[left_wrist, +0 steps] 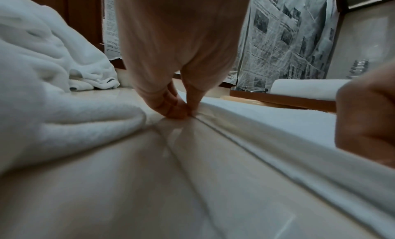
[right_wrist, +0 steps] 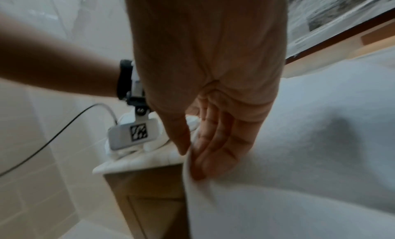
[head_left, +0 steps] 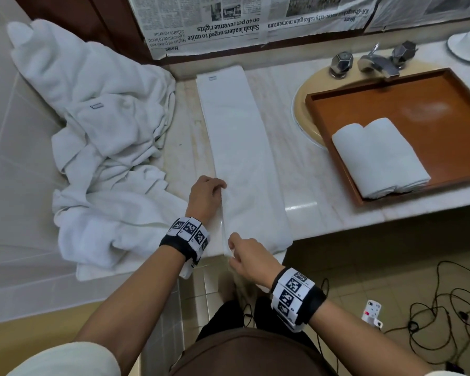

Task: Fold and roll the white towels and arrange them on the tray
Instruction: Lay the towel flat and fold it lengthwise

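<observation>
Both hands pinch the left edge of a long folded towel on the tabletop.

The folded towel [head_left: 242, 158] lies as a narrow strip from the back wall to the front edge of the tabletop [head_left: 304, 169], its near end hanging slightly over. The left hand [head_left: 205, 195] pinches the strip's left edge between thumb and fingers [left_wrist: 171, 105]; the right hand [head_left: 251, 260] pinches the same edge nearer the front, thumb and fingers [right_wrist: 213, 146] closed on the cloth. A pile of loose towels [head_left: 98, 147] lies to the left. To the right, the tray [head_left: 407, 104] rests over the sink and holds two rolled towels [head_left: 377, 156] side by side, touching.
</observation>
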### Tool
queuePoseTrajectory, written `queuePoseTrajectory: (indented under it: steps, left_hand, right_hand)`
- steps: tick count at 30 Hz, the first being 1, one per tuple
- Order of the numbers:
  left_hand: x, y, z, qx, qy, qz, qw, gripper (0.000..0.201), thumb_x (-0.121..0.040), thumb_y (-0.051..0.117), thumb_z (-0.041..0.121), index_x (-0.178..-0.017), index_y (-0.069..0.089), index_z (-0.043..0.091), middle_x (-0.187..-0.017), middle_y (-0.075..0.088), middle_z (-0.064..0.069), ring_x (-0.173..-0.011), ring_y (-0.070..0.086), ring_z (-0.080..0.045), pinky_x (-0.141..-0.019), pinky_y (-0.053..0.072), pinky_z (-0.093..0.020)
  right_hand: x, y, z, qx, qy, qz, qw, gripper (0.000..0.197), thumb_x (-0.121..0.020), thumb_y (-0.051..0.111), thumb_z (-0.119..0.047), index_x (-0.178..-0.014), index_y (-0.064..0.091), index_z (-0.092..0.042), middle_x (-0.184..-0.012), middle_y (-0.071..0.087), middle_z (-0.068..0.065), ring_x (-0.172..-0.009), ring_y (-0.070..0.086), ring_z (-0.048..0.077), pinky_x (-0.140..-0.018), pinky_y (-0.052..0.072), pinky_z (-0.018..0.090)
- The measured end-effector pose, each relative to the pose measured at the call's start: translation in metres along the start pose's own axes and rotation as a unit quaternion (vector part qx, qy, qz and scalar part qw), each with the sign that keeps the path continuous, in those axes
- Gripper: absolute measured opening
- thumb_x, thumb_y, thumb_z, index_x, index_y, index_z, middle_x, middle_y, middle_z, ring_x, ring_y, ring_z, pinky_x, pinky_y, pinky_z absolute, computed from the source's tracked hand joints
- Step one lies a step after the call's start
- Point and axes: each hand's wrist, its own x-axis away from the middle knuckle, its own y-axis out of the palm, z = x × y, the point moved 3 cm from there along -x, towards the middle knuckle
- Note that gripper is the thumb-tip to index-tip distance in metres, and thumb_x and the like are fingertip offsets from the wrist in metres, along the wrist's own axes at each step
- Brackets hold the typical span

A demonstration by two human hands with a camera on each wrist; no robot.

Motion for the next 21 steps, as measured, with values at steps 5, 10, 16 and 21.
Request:
queuePoseTrajectory:
  steps: [5, 10, 16, 21]
  left_hand:
    - [0.006, 0.004, 0.001, -0.013, 0.006, -0.011, 1.0, 0.035, -0.101, 0.043, 0.013, -0.13, 0.062, 0.008, -0.126, 0.061, -0.017, -0.117, 0.057, -0.032, -0.099, 0.036, -0.026]
    - [0.021, 0.023, 0.0, -0.192, -0.025, -0.027, 0.981, 0.056, -0.102, 0.037, 0.046, -0.154, 0.031, 0.025, -0.164, 0.019, -0.001, -0.145, 0.021, -0.033, -0.111, 0.028, -0.053]
    - [0.032, 0.034, -0.005, -0.226, -0.06, -0.047, 0.971, 0.055, -0.104, 0.011, 0.053, -0.156, -0.004, 0.045, -0.164, -0.009, 0.021, -0.153, -0.012, -0.021, -0.12, 0.001, -0.056]
    - [0.031, 0.028, -0.009, -0.205, -0.083, -0.052, 0.974, 0.052, -0.104, 0.009, 0.052, -0.154, -0.008, 0.05, -0.164, -0.012, 0.022, -0.152, -0.017, -0.02, -0.12, -0.004, -0.057]
  right_hand:
    - [-0.007, -0.036, 0.015, -0.114, -0.038, 0.036, 0.992, 0.014, -0.097, 0.054, -0.022, -0.104, 0.063, -0.013, -0.09, 0.067, 0.001, -0.079, 0.06, 0.015, -0.079, 0.051, 0.032]
    - [-0.048, -0.069, 0.037, 0.127, -0.053, 0.245, 0.96, 0.03, -0.095, 0.04, -0.024, -0.109, 0.063, -0.013, -0.111, 0.063, 0.005, -0.102, 0.058, 0.027, -0.082, 0.048, 0.041]
    - [-0.082, -0.072, 0.063, 0.254, -0.015, 0.085, 0.963, 0.062, -0.099, 0.003, -0.052, -0.158, 0.003, -0.031, -0.164, -0.004, -0.013, -0.152, -0.004, 0.017, -0.122, 0.0, 0.046]
    - [-0.064, -0.099, 0.104, 0.199, 0.113, 0.11, 0.967, 0.06, -0.102, 0.005, -0.051, -0.157, -0.008, -0.029, -0.162, -0.017, -0.014, -0.15, -0.015, 0.015, -0.121, -0.007, 0.048]
